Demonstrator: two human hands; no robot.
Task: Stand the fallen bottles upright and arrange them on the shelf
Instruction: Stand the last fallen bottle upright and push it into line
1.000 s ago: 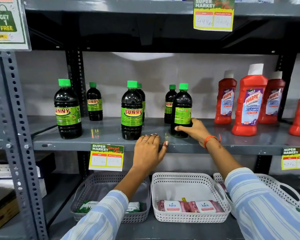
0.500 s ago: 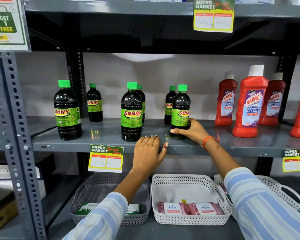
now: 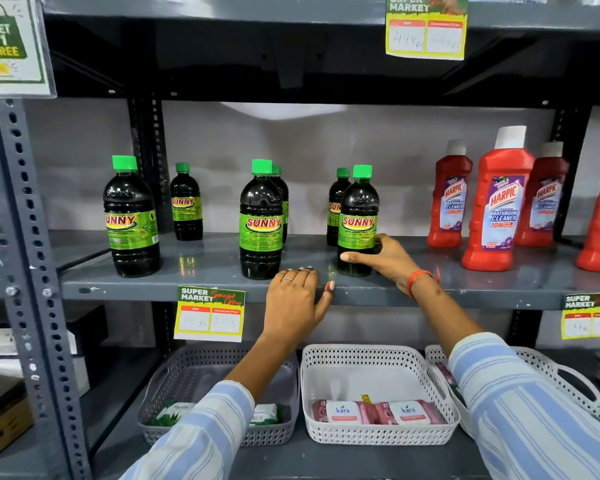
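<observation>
Gripping the lower body of the front right Sunny bottle [image 3: 358, 220], the right hand [image 3: 383, 259] wraps its thumb across the front and its fingers around the far side; the bottle stands upright near the front edge of the grey metal shelf [image 3: 205, 268], its label facing outward. An orange band [image 3: 417, 280] circles the right wrist. To the left of that bottle, the left hand [image 3: 297, 299] rests palm down on the shelf's front lip, fingers [image 3: 300, 271] extended and loosely spread, holding nothing; a ring shows on one finger.

Just left of the held bottle, past the left hand, a second Sunny bottle [image 3: 261, 220] stands upright at the front, with another [image 3: 282, 202] partly hidden directly behind it. Directly behind the held bottle stands a smaller-looking back bottle [image 3: 336, 206]. Farther left are a back-row bottle [image 3: 186, 202] and, at the front, the leftmost bottle [image 3: 131, 218]. All six are dark with green caps and all stand upright.

To the right of the held bottle, well apart, red Harpic bottles [image 3: 499, 202] stand in a group on the same shelf. A yellow price tag [image 3: 210, 313] hangs from the shelf edge below and left of the held bottle. Below, a lower shelf carries a grey basket [image 3: 174, 386] and a white basket [image 3: 378, 355] holding pink Kara packs [image 3: 374, 412]. Striped blue-and-white sleeves [image 3: 520, 393] cover both forearms.
</observation>
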